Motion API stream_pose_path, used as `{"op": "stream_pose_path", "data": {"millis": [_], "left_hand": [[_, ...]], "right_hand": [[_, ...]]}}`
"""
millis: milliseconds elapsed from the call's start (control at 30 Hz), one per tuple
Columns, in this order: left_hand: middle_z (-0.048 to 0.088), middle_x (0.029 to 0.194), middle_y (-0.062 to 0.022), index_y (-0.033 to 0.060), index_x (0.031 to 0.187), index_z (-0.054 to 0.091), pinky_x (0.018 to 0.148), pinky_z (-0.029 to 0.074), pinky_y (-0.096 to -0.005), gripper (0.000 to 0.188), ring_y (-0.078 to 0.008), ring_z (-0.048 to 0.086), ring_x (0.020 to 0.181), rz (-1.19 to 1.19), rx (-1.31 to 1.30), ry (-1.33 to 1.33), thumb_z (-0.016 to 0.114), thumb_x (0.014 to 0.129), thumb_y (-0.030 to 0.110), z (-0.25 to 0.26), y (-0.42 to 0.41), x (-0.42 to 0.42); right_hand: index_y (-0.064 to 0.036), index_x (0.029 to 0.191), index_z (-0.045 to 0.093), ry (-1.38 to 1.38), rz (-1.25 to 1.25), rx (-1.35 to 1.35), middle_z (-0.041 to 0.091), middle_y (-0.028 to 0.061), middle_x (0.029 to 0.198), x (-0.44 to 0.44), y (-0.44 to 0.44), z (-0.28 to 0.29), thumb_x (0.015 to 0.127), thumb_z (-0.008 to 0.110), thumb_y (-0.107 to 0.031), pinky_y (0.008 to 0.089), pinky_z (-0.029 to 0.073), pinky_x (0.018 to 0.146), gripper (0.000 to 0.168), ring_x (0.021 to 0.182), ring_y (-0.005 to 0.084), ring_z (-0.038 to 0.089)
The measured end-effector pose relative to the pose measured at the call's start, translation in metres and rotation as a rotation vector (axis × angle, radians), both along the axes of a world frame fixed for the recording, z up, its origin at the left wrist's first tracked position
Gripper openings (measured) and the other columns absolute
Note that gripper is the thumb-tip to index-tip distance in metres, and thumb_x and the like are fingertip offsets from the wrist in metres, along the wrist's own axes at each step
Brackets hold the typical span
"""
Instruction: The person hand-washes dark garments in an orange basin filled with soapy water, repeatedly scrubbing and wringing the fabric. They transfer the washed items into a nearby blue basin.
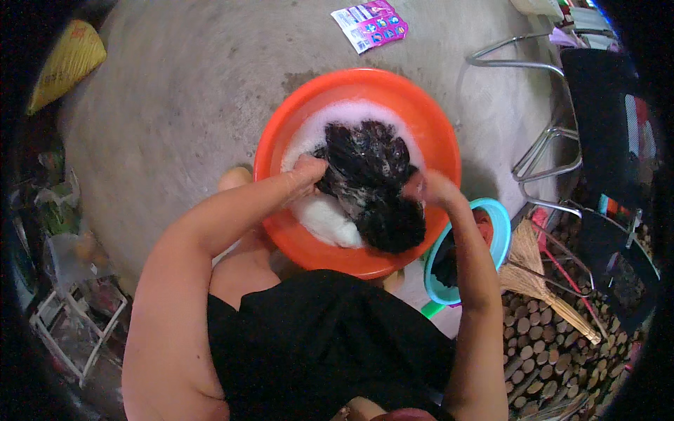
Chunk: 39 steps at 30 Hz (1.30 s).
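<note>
An orange plastic basin point(363, 268) on the floor holds white suds point(326, 223) and a wet black cloth point(368, 163), bunched up and streaked with foam. At the cloth's left edge my left hand point(310, 171) is closed on it, with the fingertips partly hidden. My right hand point(429, 188), a little blurred, grips the cloth's right side just inside the basin's right wall. Part of the cloth hangs in a dark bundle between my hands, towards my body.
A light blue basin point(503, 237) with dark and red cloths stands near my right forearm. Beside it are a straw broom point(529, 273), stacked cut logs point(542, 347) and a metal-framed chair point(550, 158). A pink packet point(371, 25) lies beyond the orange basin. At the left is a yellow bag point(71, 63).
</note>
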<state>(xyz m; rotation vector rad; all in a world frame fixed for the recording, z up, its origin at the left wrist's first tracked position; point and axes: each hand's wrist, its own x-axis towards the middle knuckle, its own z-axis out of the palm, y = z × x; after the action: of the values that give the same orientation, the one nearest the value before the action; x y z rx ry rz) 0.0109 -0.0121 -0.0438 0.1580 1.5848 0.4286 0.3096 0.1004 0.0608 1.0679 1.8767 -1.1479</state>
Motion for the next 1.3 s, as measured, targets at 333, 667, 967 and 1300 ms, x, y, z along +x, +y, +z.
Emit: {"op": "stream_pose_path", "data": {"millis": [333, 667, 967, 1300], "left_hand": [[0.066, 0.102, -0.0182, -0.0107, 0.115, 0.056, 0.078, 0.055, -0.0461, 0.044, -0.0311, 0.064, 0.097, 0.278, 0.113, -0.147, 0.059, 0.088, 0.024, 0.034, 0.02, -0.001], [0.055, 0.138, -0.0096, 0.0119, 0.135, 0.053, 0.105, 0.037, -0.0442, 0.058, -0.0272, 0.047, 0.129, 0.118, 0.091, -0.372, 0.044, 0.096, 0.054, 0.081, 0.049, -0.009], [0.058, 0.128, -0.0131, 0.0057, 0.13, 0.055, 0.103, 0.04, -0.043, 0.055, -0.0271, 0.053, 0.117, 0.019, 0.271, -0.736, 0.048, 0.091, 0.043, 0.01, 0.069, -0.013], [0.06, 0.119, -0.0188, -0.0016, 0.134, 0.048, 0.094, 0.049, -0.0392, 0.05, -0.0294, 0.06, 0.103, -0.115, 0.455, -0.308, 0.058, 0.089, 0.018, 0.065, 0.027, 0.023]], "right_hand": [[-0.015, 0.14, 0.049, 0.09, -0.044, 1.059, 0.039, 0.0164, 0.147, -0.117, -0.063, -0.134, 0.073, 0.075, -0.025, 0.0586, 0.025, 0.111, 0.072, 0.136, 0.0379, 0.033], [-0.004, 0.144, 0.036, 0.384, -0.74, 0.927, 0.03, 0.0322, 0.147, -0.108, -0.041, -0.13, 0.078, 0.067, -0.026, 0.048, 0.03, 0.113, 0.076, 0.139, 0.0468, 0.027], [-0.001, 0.119, 0.059, 0.619, -0.593, 0.502, 0.065, 0.0234, 0.111, -0.175, -0.1, 0.016, 0.079, 0.071, -0.029, 0.0429, 0.048, 0.092, 0.05, 0.105, 0.0385, 0.062], [-0.006, 0.108, 0.065, 0.201, -0.792, 0.717, 0.067, 0.0227, 0.102, -0.071, -0.014, -0.096, 0.097, 0.048, -0.041, 0.047, 0.047, 0.087, 0.041, 0.099, 0.0374, 0.063]]}}
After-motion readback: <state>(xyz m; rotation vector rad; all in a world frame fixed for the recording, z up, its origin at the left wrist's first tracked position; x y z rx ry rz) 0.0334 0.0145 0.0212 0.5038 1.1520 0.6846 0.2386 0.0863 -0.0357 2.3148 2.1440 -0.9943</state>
